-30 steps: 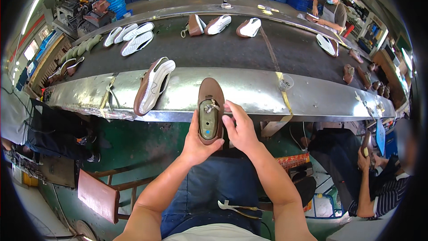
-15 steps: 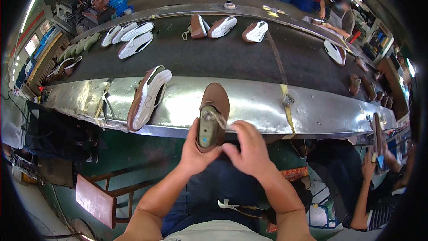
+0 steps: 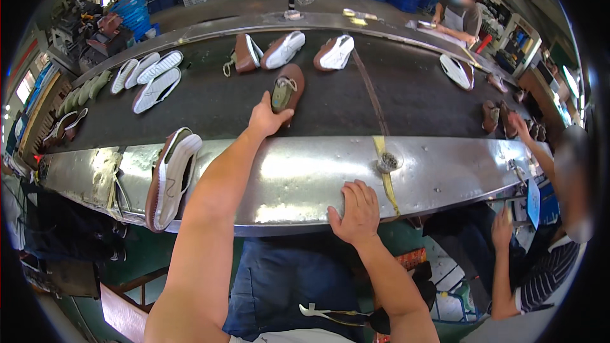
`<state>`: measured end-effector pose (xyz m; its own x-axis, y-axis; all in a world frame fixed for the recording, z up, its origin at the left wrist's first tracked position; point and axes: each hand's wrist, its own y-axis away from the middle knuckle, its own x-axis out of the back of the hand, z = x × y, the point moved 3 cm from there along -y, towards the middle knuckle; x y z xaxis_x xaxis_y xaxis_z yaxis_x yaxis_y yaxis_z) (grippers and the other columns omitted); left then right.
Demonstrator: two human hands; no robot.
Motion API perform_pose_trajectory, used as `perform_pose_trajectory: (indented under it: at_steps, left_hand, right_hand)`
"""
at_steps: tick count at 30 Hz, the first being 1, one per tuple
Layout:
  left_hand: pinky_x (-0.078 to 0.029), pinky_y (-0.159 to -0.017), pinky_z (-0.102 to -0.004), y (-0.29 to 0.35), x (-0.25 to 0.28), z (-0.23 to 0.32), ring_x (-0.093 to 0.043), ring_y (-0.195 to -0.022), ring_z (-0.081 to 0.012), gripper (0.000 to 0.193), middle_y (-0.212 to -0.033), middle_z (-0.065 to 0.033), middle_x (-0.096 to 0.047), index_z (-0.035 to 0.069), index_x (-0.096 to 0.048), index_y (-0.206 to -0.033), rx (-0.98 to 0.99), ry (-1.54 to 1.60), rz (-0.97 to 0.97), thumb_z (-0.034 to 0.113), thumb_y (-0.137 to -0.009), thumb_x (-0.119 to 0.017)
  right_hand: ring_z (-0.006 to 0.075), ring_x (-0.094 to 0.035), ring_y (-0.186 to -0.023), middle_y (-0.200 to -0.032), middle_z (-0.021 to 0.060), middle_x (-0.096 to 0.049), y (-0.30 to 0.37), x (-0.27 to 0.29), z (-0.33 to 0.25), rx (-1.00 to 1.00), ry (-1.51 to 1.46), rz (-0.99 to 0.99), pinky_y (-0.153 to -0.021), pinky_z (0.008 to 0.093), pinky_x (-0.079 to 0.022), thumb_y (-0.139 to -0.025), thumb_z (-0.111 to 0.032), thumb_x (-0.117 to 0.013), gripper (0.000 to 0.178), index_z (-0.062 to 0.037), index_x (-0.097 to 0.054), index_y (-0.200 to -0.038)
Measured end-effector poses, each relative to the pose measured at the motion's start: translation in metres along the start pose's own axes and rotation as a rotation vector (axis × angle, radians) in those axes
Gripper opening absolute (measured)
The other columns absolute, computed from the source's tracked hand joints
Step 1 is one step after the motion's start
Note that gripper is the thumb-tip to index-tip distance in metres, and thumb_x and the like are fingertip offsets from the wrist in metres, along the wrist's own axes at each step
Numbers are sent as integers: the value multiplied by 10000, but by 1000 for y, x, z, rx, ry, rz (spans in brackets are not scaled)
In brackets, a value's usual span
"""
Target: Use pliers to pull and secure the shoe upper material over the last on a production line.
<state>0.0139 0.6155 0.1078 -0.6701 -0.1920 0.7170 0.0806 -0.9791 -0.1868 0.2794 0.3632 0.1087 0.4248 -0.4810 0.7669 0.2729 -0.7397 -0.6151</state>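
My left hand reaches out over the dark belt and grips the heel end of a brown shoe. A green shoe last fills the shoe's opening, and a thin lace lies across it. My right hand hovers at or rests on the near metal ledge, fingers slightly bent, thumb apart, holding nothing. To the left on the ledge lies a brown shoe with a white sole, turned on its side. Beyond my left hand, several brown shoes with white soles stand on the belt.
White-soled shoes and green shoe lasts sit at the belt's left. A small clear dish stands on the ledge. A hammer lies over my lap. A co-worker's arm reaches in at right; another person works across.
My left hand has carried the brown shoe away from me, from before my lap onto the belt. My right hand has come off the shoe to the ledge. The view has shifted.
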Motion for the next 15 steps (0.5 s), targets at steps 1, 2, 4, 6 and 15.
perform_pose_trajectory:
  at_steps: [1,2,4,6,15]
  left_hand:
    - [-448,-1103,-394,9,-6,9,-565,-1314,-393,1079,-1411,-317,-554,-67,-294,-1555,-2,3,-27,492,-801,-826]
    - [-416,-1133,-398,22,0,26,-510,-1363,-397,1019,-1462,-305,-506,-72,-305,-1548,8,24,2,460,-833,-801]
    - [-382,-1162,-407,59,26,37,-452,-1414,-403,867,-1516,-278,-464,-48,-370,-1522,-127,-21,109,389,-884,-763]
    - [-344,-1185,-450,121,71,31,-393,-1453,-418,680,-1536,-240,-451,-17,-500,-1433,-429,-170,173,271,-880,-772]
    - [-545,-865,-432,254,255,-114,-690,-1022,-406,793,-1087,-292,-700,-142,-545,-1320,388,-140,11,398,-810,-825]
  right_hand:
    - [399,-552,-1214,-1213,180,-627,4,1,3,-22,8,-12,-1056,526,-412,-785,-289,-730,479,11,-616,-1141]
    - [386,-549,-1223,-1209,176,-628,5,0,8,-27,21,-7,-1059,538,-406,-795,-320,-728,493,10,-617,-1145]
    - [373,-545,-1233,-1206,171,-630,6,0,9,-20,17,6,-1062,551,-401,-805,-351,-725,509,9,-619,-1148]
    - [368,-548,-1233,-1209,172,-632,9,-3,12,-40,12,3,-1056,553,-405,-805,-354,-728,509,11,-617,-1142]
    - [389,-540,-1225,-1210,179,-618,22,15,-1,11,-94,102,-1055,521,-394,-833,-278,-738,430,4,-601,-1126]
